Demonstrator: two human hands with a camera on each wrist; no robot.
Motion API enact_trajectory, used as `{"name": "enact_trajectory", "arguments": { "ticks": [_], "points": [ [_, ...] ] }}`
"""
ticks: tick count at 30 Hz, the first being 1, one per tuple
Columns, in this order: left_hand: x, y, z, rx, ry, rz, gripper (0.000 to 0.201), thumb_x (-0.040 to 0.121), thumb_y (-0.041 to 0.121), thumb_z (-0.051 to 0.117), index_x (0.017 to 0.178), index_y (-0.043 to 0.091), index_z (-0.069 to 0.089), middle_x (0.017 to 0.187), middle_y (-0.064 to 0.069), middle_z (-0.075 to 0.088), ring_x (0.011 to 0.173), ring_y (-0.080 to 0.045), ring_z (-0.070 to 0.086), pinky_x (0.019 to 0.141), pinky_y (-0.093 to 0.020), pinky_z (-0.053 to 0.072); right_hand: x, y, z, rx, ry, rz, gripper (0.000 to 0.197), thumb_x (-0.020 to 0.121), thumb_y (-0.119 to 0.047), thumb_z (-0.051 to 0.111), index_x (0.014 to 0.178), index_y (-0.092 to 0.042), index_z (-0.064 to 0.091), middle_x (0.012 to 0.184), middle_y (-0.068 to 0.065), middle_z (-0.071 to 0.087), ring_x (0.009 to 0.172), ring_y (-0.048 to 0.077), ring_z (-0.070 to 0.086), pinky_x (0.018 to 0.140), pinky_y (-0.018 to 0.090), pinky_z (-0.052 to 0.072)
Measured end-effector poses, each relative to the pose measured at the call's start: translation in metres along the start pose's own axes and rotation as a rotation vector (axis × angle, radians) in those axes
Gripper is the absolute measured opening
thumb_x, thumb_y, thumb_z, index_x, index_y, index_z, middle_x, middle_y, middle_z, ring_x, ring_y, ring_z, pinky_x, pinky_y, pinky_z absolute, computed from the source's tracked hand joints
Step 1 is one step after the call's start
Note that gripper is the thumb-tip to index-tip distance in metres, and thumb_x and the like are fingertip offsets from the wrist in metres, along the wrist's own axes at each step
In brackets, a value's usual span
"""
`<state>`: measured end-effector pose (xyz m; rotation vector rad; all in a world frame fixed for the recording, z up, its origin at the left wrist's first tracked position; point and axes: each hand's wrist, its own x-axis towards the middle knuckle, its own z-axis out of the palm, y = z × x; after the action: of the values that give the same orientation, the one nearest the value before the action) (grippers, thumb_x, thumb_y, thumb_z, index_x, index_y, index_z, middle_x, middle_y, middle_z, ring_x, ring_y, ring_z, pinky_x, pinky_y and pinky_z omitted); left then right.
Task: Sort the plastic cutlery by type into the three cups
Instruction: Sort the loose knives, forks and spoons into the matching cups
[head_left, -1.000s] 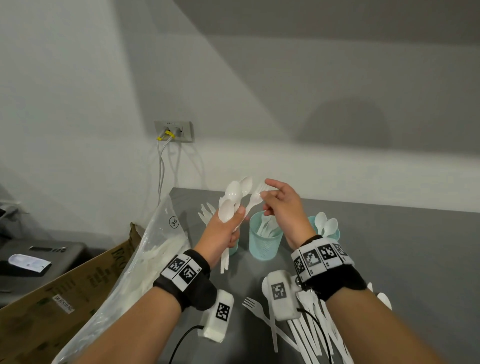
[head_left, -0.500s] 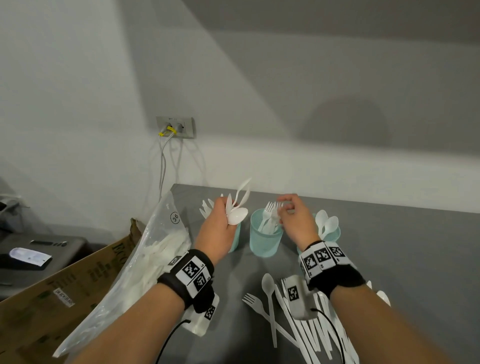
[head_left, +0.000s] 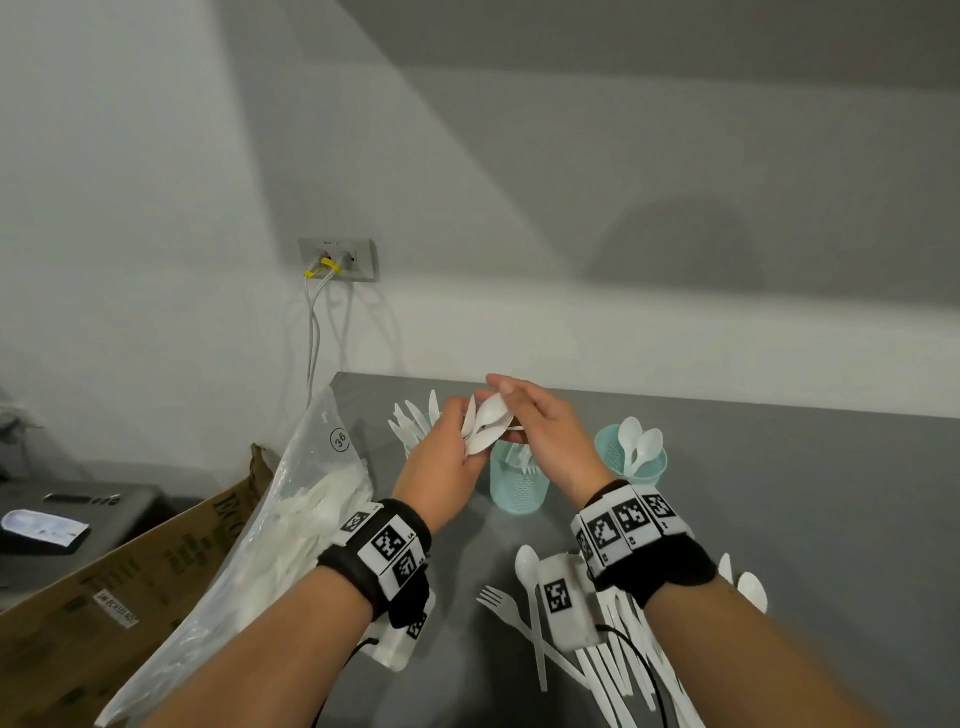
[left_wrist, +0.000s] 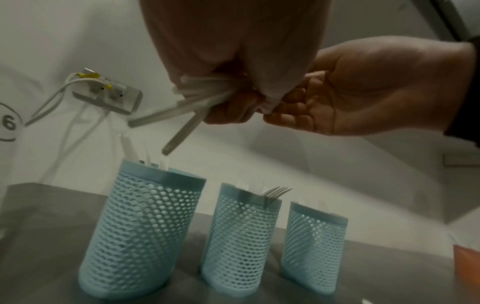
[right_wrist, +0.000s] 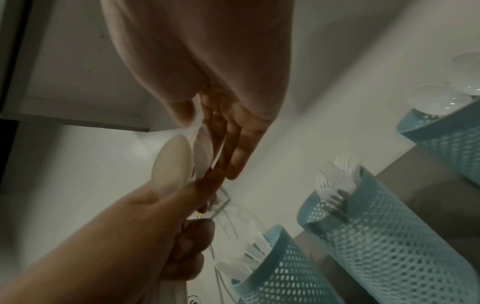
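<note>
The left hand (head_left: 441, 457) clutches its bunch of spoons (head_left: 485, 423) above the cups, fingers curled tight round the handles. In the middle cup (head_left: 519, 488) sits the fork just dropped there. Now the right hand (head_left: 545, 436) is back at the bunch, fingers pinching a spoon bowl — next stop, likely, the spoon cup (head_left: 631, 457) far right on the desk (head_left: 805, 493).
</note>
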<state>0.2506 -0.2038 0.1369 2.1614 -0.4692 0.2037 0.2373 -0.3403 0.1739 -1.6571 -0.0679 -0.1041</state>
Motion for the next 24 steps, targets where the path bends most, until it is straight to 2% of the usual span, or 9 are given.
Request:
{"name": "enact_trajectory", "arguments": {
  "ticks": [2, 4, 6, 9, 13, 16, 19, 21, 24],
  "points": [
    [0.001, 0.008, 0.002, -0.073, 0.017, -0.026, 0.021, 0.091, 0.027, 0.058, 0.108, 0.025, 0.045, 0.079, 0.009, 0.060, 0.073, -0.014, 0.061, 0.064, -0.030, 0.046, -0.004, 0.002, -0.004, 0.025, 0.001, -0.010, 0.042, 0.090, -0.039, 0.057, 0.129, -0.026, 0.052, 0.115, -0.006, 0.069, 0.105, 0.004, 0.064, 0.089, 0.020, 0.051],
    [0.003, 0.014, 0.006, -0.144, 0.037, -0.081, 0.018, 0.089, 0.029, 0.061, 0.105, 0.026, 0.053, 0.075, 0.007, 0.062, 0.069, -0.009, 0.060, 0.060, -0.018, 0.046, -0.009, 0.006, -0.010, 0.033, -0.013, 0.004, 0.069, 0.078, -0.045, 0.066, 0.139, -0.031, 0.036, 0.121, -0.013, 0.063, 0.111, 0.000, 0.060, 0.096, 0.018, 0.046],
    [0.006, 0.023, 0.014, -0.131, -0.003, -0.109, 0.009, 0.087, 0.029, 0.063, 0.093, 0.023, 0.061, 0.069, 0.008, 0.062, 0.063, -0.006, 0.057, 0.053, -0.010, 0.041, -0.015, 0.010, -0.015, -0.012, -0.032, 0.059, 0.080, 0.072, -0.045, 0.069, 0.141, -0.028, 0.033, 0.121, -0.017, 0.057, 0.112, -0.001, 0.055, 0.096, 0.016, 0.041],
    [0.011, 0.039, 0.030, -0.036, -0.167, -0.035, 0.011, 0.086, 0.019, 0.061, 0.096, 0.016, 0.066, 0.082, 0.000, 0.068, 0.077, -0.015, 0.063, 0.064, -0.015, 0.049, -0.023, 0.017, -0.024, -0.052, -0.035, 0.121, 0.052, 0.083, -0.033, 0.069, 0.129, -0.018, 0.051, 0.114, -0.010, 0.064, 0.105, 0.003, 0.061, 0.085, 0.008, 0.046],
    [0.012, 0.059, 0.045, -0.160, -0.368, 0.042, 0.031, 0.085, 0.004, 0.061, 0.115, 0.012, 0.060, 0.089, 0.005, 0.062, 0.083, -0.008, 0.059, 0.065, -0.003, 0.042, -0.028, 0.024, -0.043, 0.081, 0.180, 0.137, 0.037, 0.084, -0.027, 0.069, 0.118, -0.012, 0.062, 0.111, 0.006, 0.071, 0.104, 0.015, 0.067, 0.095, 0.031, 0.052],
    [0.012, 0.068, 0.058, -0.208, -0.478, 0.032, 0.024, 0.090, 0.012, 0.058, 0.113, 0.017, 0.053, 0.073, 0.011, 0.057, 0.061, 0.001, 0.054, 0.053, -0.007, 0.042, -0.032, 0.023, -0.057, 0.027, 0.312, 0.117, 0.038, 0.080, -0.035, 0.072, 0.102, -0.005, 0.065, 0.093, 0.012, 0.073, 0.087, 0.020, 0.072, 0.084, 0.037, 0.057],
    [0.014, 0.067, 0.068, -0.291, -0.434, -0.057, 0.017, 0.091, 0.022, 0.059, 0.104, 0.018, 0.049, 0.062, 0.006, 0.052, 0.042, -0.002, 0.047, 0.043, -0.015, 0.039, -0.031, 0.017, -0.070, -0.003, 0.336, 0.076, 0.037, 0.085, -0.032, 0.067, 0.091, 0.004, 0.062, 0.074, 0.011, 0.069, 0.063, 0.010, 0.067, 0.058, 0.020, 0.054],
    [0.014, 0.062, 0.074, -0.301, -0.402, -0.079, 0.019, 0.091, 0.028, 0.060, 0.101, 0.013, 0.053, 0.066, 0.004, 0.054, 0.042, -0.003, 0.047, 0.045, -0.018, 0.040, -0.028, 0.011, -0.082, -0.079, 0.341, 0.069, 0.035, 0.088, -0.036, 0.063, 0.078, -0.003, 0.060, 0.061, 0.004, 0.059, 0.046, 0.004, 0.055, 0.047, 0.016, 0.044],
    [0.014, 0.052, 0.080, -0.298, -0.398, -0.122, 0.016, 0.092, 0.034, 0.059, 0.096, 0.018, 0.058, 0.074, 0.003, 0.060, 0.056, -0.008, 0.054, 0.061, -0.026, 0.048, -0.019, 0.005, -0.105, -0.168, 0.403, 0.052, 0.041, 0.089, -0.044, 0.059, 0.072, -0.007, 0.055, 0.047, 0.002, 0.047, 0.034, 0.007, 0.042, 0.040, 0.019, 0.037]
  ]
}}
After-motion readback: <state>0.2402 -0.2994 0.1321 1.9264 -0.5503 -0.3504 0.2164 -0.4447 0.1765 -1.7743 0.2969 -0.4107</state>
